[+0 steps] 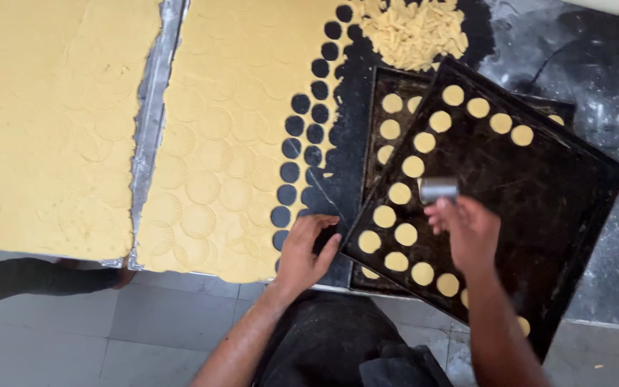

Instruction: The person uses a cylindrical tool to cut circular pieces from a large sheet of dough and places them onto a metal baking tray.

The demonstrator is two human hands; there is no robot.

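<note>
My right hand [467, 231] holds a small metal ring cutter [438, 189] over a dark baking tray [560, 193]. Several round dough discs [405, 234] lie in rows along the tray's left and upper edges. My left hand [304, 251] rests with curled fingers on the dark counter at the near edge of a rolled yellow dough sheet [231, 143], beside the tray's corner. The sheet is stamped with circles, and several round holes [289, 172] along its right edge show the counter beneath.
A second dough sheet [51, 122] lies at the left, past a metal strip [152, 107]. A pile of dough scraps [413, 32] sits at the top. Another tray [385, 93] lies under the first. Someone else's dark sleeve [30, 278] reaches in at the lower left.
</note>
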